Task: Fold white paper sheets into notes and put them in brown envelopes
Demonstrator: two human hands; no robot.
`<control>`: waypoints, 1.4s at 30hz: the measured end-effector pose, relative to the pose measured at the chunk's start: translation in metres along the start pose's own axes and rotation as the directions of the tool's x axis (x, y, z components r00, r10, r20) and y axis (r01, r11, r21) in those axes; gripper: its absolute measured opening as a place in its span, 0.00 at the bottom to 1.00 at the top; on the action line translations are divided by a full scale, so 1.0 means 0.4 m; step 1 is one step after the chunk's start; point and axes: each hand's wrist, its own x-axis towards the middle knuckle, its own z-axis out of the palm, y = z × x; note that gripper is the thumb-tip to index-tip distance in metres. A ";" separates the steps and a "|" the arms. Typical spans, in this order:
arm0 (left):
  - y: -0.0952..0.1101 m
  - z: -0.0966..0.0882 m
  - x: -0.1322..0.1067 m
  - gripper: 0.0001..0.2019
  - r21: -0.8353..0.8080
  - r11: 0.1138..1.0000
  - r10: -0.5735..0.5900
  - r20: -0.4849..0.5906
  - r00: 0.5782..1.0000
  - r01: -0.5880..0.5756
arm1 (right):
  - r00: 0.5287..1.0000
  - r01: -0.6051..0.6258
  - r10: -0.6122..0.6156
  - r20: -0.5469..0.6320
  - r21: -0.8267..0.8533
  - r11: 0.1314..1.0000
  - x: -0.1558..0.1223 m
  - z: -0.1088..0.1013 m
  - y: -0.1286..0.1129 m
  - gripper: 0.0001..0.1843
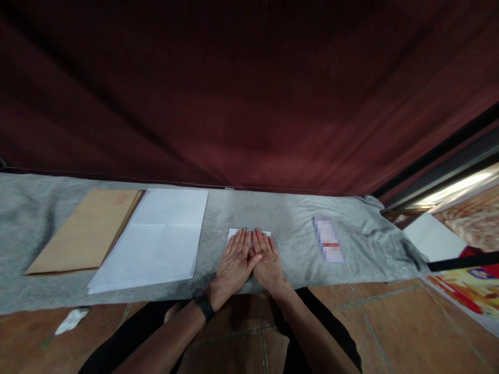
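Observation:
My left hand (235, 261) lies flat, palm down, on a small white piece of paper (232, 232). Beside it my right hand (267, 261) presses flat on the same paper. The hands touch along their inner sides, and the left thumb crosses over the right hand. Fingers on both are stretched out and point away from me. Only the paper's far edge and corners show; most of it is hidden under the hands. A dark watch band (203, 303) is around my left wrist.
Left of my hands, a stack of large white sheets (163, 239) lies near brown envelopes (86, 234). To the right is a blurred pale purple slip (329, 240). A grey cloth (288, 208) covers the surface. A dark red curtain (241, 119) hangs behind it.

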 end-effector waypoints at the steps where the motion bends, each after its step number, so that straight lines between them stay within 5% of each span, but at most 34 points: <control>1: -0.006 0.000 -0.003 0.36 0.017 1.000 -0.004 -0.001 1.000 0.005 | 1.000 -0.029 0.029 -0.011 -0.002 1.000 0.001 0.000 0.010 0.30; 17: -0.035 -0.010 -0.040 0.32 0.205 0.958 -0.205 -0.014 0.979 0.203 | 0.949 -0.283 0.275 -0.154 -0.034 0.959 -0.034 -0.032 0.098 0.29; 22: -0.026 -0.012 -0.041 0.32 0.203 0.955 -0.219 -0.011 0.976 0.217 | 0.990 -0.053 0.060 -0.125 0.062 0.997 -0.037 -0.040 0.022 0.30; 24: -0.027 -0.011 -0.040 0.31 0.204 0.956 -0.215 0.005 0.977 0.209 | 0.996 0.025 -0.016 -0.093 0.097 0.995 -0.037 -0.027 -0.013 0.29; 27: -0.033 -0.008 -0.041 0.31 0.209 0.958 -0.205 0.013 0.979 0.198 | 0.997 -0.026 0.033 -0.076 0.091 0.995 -0.036 -0.007 -0.029 0.29; 38: -0.046 -0.015 -0.062 0.32 0.179 0.967 -0.165 -0.103 0.981 0.181 | 0.986 -0.156 0.157 0.047 -0.031 0.987 -0.036 -0.032 0.086 0.30; 42: -0.009 -0.018 -0.054 0.30 0.109 0.994 0.010 -0.093 0.996 0.000 | 0.990 -0.139 0.139 0.018 -0.019 0.990 -0.040 -0.027 0.085 0.30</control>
